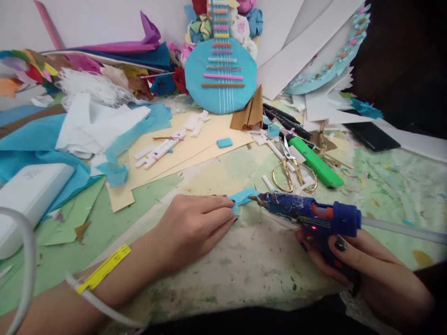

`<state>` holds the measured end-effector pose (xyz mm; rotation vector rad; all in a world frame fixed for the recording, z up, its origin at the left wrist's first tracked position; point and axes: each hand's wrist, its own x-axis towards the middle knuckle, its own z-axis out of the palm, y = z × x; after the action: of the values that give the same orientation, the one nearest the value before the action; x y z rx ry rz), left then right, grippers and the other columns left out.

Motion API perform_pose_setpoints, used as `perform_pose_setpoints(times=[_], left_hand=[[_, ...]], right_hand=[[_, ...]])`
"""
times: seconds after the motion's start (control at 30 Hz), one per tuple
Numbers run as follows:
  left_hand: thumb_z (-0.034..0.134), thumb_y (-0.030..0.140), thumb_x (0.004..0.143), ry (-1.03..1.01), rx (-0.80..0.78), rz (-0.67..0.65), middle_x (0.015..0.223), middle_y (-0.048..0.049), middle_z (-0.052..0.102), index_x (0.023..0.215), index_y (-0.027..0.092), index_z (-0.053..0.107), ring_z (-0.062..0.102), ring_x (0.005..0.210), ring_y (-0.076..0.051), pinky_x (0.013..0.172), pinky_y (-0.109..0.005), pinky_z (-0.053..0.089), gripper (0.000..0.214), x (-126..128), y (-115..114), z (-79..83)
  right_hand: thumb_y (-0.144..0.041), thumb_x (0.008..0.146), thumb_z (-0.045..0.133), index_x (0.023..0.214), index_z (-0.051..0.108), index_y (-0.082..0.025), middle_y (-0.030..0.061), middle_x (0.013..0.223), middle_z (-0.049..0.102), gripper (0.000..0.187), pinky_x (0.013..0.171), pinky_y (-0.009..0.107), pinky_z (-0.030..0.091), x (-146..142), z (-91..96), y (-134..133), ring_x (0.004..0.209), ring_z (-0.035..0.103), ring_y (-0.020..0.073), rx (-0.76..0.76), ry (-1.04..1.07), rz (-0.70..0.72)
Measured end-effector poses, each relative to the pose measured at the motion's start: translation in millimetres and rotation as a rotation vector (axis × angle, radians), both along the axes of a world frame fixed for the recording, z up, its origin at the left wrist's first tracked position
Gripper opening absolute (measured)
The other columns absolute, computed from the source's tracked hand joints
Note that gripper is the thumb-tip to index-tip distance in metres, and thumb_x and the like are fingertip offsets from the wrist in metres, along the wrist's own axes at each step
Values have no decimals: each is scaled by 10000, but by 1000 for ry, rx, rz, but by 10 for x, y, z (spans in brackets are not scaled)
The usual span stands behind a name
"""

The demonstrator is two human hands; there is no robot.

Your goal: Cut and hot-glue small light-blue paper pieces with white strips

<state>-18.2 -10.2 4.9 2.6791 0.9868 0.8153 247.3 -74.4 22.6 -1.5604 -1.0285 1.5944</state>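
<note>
My right hand [370, 274] is wrapped round the grip of a dark blue hot glue gun [307, 209]. A small red light glows on the gun, and a clear glue stick [401, 226] sticks out of its back. The nozzle points left and meets a light-blue paper strip [244, 196] on the table. My left hand [200, 221] holds the other end of this strip under its fingertips, fingers pressed together. Whether the thumb also pinches it is hidden. Beyond the gun lie gold-handled scissors [288, 170] and a green utility knife [314, 160].
A blue paper stringed instrument [221, 77] stands at the back. Crumpled blue tissue paper [31, 139] and a white power bank [35, 200] with a cable lie left. Small white rolls [164, 149] rest on cream card [195, 158]. A black phone [372, 135] lies right.
</note>
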Motion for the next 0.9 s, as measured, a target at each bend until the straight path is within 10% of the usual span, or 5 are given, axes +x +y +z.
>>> perform_pose_setpoints(times=[0.43, 0.9], left_hand=[[616, 295, 840, -14, -79, 24, 1114, -57, 679, 1146, 212, 560, 661, 968, -168, 813, -248, 533, 321, 0, 4, 9], [585, 173, 824, -39, -46, 46, 952, -78, 661, 1045, 142, 600, 598, 908, -182, 807, -311, 503, 223, 44, 69, -63]], right_hand=[[-606, 699, 632, 807, 590, -176, -33, 431, 417, 445, 493, 271, 214, 4, -17, 13, 435, 288, 105, 23, 83, -61], [-548, 695, 648, 930, 663, -217, -6, 478, 476, 407, 520, 302, 374, 65, -79, 45, 445, 383, 134, 159, 177, 4]])
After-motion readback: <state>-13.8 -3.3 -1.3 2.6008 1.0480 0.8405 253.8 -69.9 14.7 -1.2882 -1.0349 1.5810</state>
